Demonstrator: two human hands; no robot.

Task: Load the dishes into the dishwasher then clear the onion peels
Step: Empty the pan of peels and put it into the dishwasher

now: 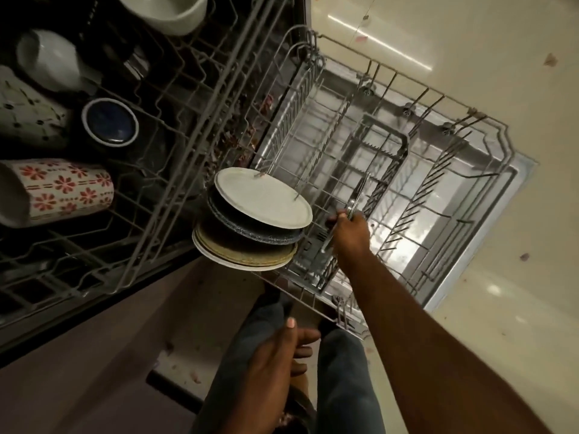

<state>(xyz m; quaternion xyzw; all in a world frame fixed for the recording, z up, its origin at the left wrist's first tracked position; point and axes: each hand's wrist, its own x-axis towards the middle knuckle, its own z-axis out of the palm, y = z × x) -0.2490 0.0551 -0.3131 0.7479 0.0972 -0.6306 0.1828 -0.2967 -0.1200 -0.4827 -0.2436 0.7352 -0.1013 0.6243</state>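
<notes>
The dishwasher's lower rack is pulled out over the open door. Several plates stand stacked on edge in its near left corner, a white one on top. My right hand reaches into the rack and grips metal cutlery over the grey cutlery basket. My left hand hangs low above my legs with fingers loosely curled, holding nothing. Onion peels lie scattered on the pale floor.
The upper rack at left holds a flowered mug, a blue-bottomed cup, white cups and a bowl. More peel scraps lie by the door hinge. My legs in jeans stand beside the lower rack.
</notes>
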